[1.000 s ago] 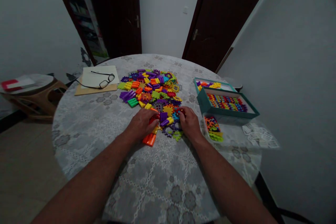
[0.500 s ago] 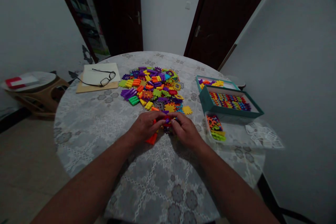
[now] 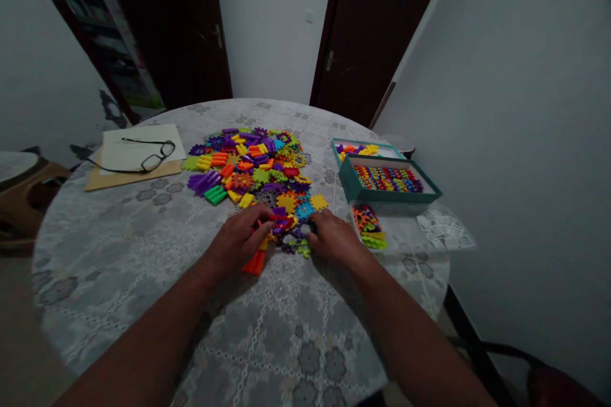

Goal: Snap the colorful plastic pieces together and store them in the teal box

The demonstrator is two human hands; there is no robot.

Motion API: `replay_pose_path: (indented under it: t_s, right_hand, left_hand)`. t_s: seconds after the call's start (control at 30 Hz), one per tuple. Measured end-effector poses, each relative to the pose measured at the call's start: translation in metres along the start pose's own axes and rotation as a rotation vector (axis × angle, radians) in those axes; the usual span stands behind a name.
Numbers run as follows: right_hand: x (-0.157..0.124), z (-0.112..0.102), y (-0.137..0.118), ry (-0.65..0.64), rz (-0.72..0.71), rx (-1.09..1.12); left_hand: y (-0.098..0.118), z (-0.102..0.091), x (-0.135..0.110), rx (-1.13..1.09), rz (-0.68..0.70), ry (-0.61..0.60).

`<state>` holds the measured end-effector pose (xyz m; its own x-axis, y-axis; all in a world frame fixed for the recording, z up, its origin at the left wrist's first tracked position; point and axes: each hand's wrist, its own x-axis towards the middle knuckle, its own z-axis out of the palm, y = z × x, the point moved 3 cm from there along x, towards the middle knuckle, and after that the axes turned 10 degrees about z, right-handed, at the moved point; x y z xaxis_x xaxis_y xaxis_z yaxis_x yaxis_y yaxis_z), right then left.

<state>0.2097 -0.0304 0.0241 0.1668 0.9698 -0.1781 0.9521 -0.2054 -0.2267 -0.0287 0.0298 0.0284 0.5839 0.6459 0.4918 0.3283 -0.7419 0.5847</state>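
My left hand is closed, pinching a red plastic building piece with purple parts on it. Under its fingers an orange ribbed piece lies on the table, with a bit of yellow beside it. My right hand is apart from the left, its thumb and fingertips bent around something dark that I cannot make out. Between the hands are dark purple gear pieces and a lime-green gear piece. Just beyond my fingers spreads a heap of coloured gear and ribbed pieces.
A teal box with rows of coloured pieces stands at the right, its lid behind it. A clear tray holds more pieces and white cards. Glasses rest on papers at the left of the round table.
My right hand has let go of the red piece and moved right, away from the left hand. My left hand keeps the red piece. The camera view has turned to the right.
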Motion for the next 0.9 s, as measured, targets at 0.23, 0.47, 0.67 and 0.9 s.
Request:
replay_pose_path:
  t_s: [0.23, 0.47, 0.67, 0.9]
  right_hand:
    - [0.010, 0.007, 0.011, 0.013, 0.023, 0.110]
    - [0.008, 0.011, 0.017, 0.063, -0.052, 0.168]
    - [0.012, 0.014, 0.020, 0.057, -0.102, 0.240]
    - [0.017, 0.013, 0.021, 0.117, -0.125, 0.296]
  left_hand:
    - [0.001, 0.007, -0.001, -0.013, 0.129, -0.073]
    - [0.000, 0.005, -0.002, 0.030, 0.080, -0.067]
    - [-0.002, 0.006, -0.003, 0.045, 0.070, -0.042]
    - [-0.001, 0.006, -0.002, 0.039, 0.067, -0.031]
